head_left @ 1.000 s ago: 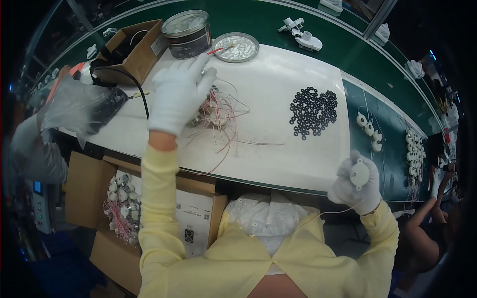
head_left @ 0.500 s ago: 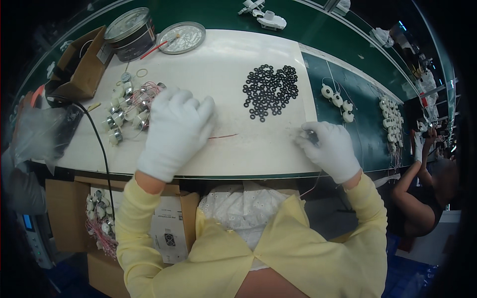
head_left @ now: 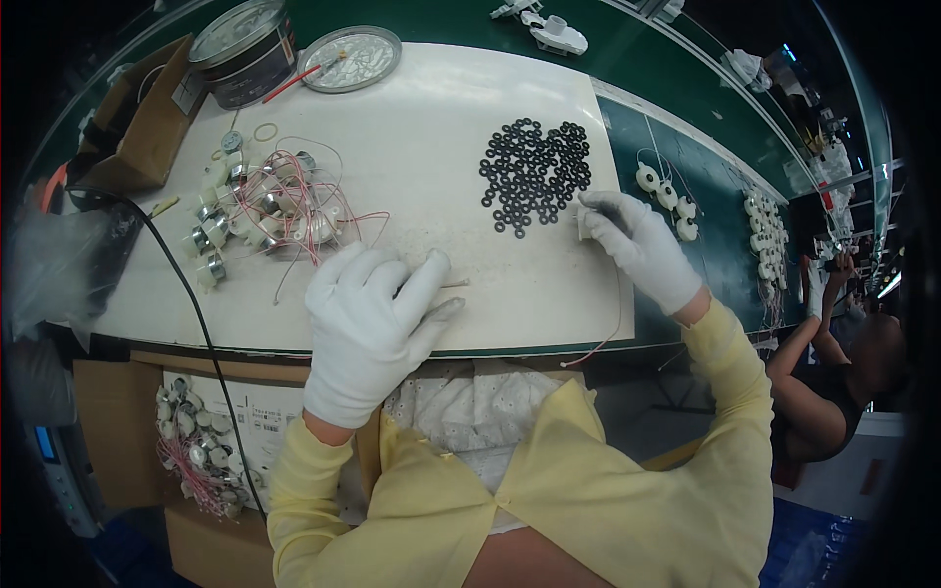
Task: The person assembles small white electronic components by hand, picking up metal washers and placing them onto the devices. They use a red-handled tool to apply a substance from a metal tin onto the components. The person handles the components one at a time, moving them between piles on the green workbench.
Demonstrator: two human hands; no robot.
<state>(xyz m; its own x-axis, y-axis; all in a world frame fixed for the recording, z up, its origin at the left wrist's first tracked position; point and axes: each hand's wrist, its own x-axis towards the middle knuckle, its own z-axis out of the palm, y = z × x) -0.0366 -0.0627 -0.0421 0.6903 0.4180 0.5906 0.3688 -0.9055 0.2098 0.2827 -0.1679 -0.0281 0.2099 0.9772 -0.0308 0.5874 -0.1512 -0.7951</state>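
My right hand [head_left: 642, 245], in a white glove, pinches a small white wired motor [head_left: 584, 223] beside the black rings. A thin reddish wire [head_left: 606, 340] hangs below this hand to the table's front edge. My left hand [head_left: 368, 318], also gloved, is over the table near the front edge, thumb and forefinger apart, with nothing visible between them. A short wire end [head_left: 457, 283] shows beside its fingertips. Beyond the left hand lies a heap of small white and silver motors [head_left: 221, 220] with tangled pink-red wires [head_left: 294, 201]. Many black rubber rings [head_left: 534, 176] are spread flat at right centre.
A tub [head_left: 245, 54], a round lid with a red-handled brush [head_left: 350, 61] and a cardboard box [head_left: 147, 118] stand far left. A black cable [head_left: 191, 279] crosses the left side. White motors with black rings [head_left: 667, 196] lie on the green surface. Another person [head_left: 823, 382] works at right.
My left hand has drawn back from the motor heap toward the front edge. My right hand has risen toward the black rings with the motor; the wires in the heap now lie uncovered.
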